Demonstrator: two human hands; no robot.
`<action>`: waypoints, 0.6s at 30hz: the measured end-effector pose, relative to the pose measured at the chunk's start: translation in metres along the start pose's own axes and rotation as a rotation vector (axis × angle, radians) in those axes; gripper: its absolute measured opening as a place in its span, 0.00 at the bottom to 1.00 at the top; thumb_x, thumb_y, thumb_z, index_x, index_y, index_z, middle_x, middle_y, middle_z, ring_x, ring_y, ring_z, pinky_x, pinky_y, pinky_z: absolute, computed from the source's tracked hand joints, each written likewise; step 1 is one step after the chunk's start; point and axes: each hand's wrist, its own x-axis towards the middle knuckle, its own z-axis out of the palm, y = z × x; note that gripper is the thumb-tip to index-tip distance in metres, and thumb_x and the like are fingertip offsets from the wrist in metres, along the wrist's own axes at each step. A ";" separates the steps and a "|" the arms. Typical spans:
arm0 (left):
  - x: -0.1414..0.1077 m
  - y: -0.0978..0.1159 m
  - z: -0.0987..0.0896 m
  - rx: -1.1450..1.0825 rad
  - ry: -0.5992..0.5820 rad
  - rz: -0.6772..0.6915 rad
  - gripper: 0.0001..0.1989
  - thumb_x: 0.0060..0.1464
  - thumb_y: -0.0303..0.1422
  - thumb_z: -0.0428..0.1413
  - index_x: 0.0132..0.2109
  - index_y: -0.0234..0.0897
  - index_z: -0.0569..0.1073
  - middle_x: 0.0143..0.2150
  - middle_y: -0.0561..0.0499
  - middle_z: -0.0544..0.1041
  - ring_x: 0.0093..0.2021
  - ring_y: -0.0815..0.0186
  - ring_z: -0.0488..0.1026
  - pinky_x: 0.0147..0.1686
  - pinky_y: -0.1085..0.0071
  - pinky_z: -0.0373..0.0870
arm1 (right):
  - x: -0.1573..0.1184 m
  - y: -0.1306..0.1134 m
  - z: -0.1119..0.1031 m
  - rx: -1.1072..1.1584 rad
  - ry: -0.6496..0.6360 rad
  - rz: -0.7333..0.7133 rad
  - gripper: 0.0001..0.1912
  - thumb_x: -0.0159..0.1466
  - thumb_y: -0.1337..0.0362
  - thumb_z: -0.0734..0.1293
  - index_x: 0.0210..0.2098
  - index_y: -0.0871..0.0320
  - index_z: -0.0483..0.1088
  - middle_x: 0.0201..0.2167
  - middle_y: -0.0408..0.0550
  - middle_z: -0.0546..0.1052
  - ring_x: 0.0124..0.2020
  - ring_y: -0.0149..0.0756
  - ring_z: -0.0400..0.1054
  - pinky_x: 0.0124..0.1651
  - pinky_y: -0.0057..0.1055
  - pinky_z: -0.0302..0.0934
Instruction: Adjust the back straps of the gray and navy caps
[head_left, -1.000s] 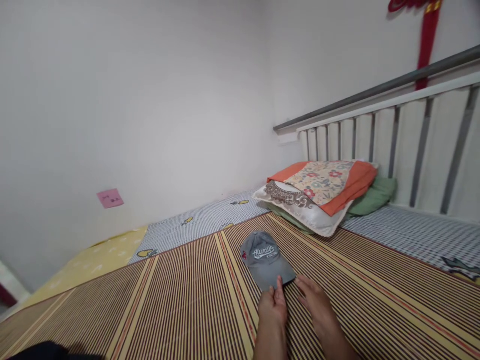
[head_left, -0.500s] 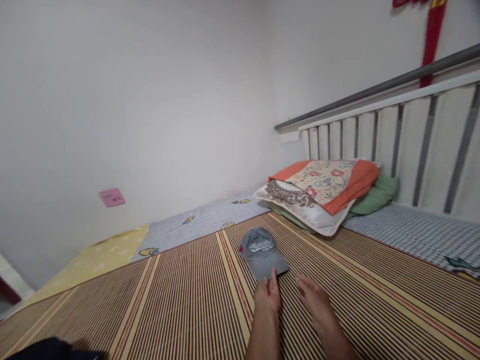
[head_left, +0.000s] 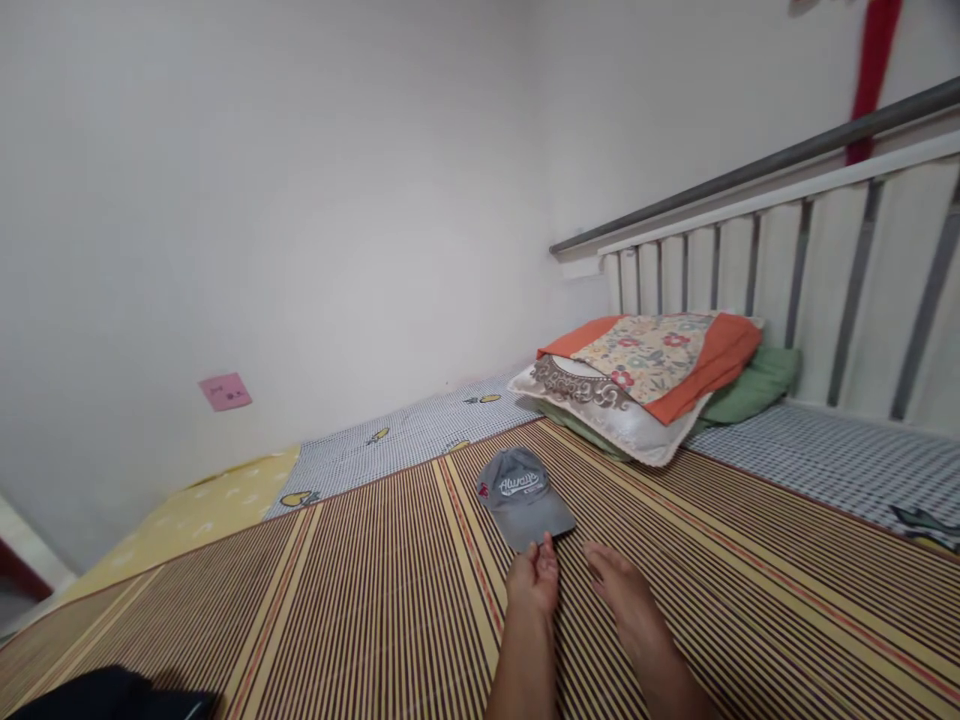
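Note:
A grey cap (head_left: 521,495) with white lettering lies on the striped mat (head_left: 375,590), its brim pointing toward me. My left hand (head_left: 534,578) is at the brim's front edge, palm up, with its fingertips at or just under the edge; the fingers are apart and do not grip the cap. To the right of the brim, my right hand (head_left: 616,580) hovers near the mat with nothing in it, fingers extended toward the cap.
Stacked pillows (head_left: 622,400) with an orange floral cover stand by the white slatted headboard (head_left: 772,260). A dark object (head_left: 112,695) lies at the lower left. A pink note (head_left: 225,391) is on the wall.
The view has shifted slightly. My left hand's fingers, earlier stretched further over the brim, now sit lower at its edge. My right hand has moved slightly left, closer to the cap.

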 end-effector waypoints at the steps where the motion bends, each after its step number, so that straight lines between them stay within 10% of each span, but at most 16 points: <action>1: -0.002 0.000 0.000 -0.015 -0.002 -0.016 0.09 0.64 0.17 0.53 0.38 0.31 0.74 0.36 0.51 0.80 0.38 0.68 0.81 0.36 0.73 0.79 | 0.000 0.000 0.000 0.002 0.000 -0.001 0.23 0.42 0.51 0.71 0.37 0.53 0.76 0.51 0.54 0.83 0.60 0.55 0.71 0.52 0.40 0.70; 18: -0.013 0.001 0.001 -0.145 -0.005 -0.036 0.06 0.66 0.21 0.54 0.39 0.31 0.73 0.35 0.53 0.78 0.34 0.69 0.78 0.34 0.73 0.79 | 0.004 0.004 -0.002 -0.082 -0.016 -0.098 0.20 0.45 0.49 0.70 0.34 0.53 0.76 0.47 0.56 0.84 0.56 0.57 0.74 0.51 0.44 0.71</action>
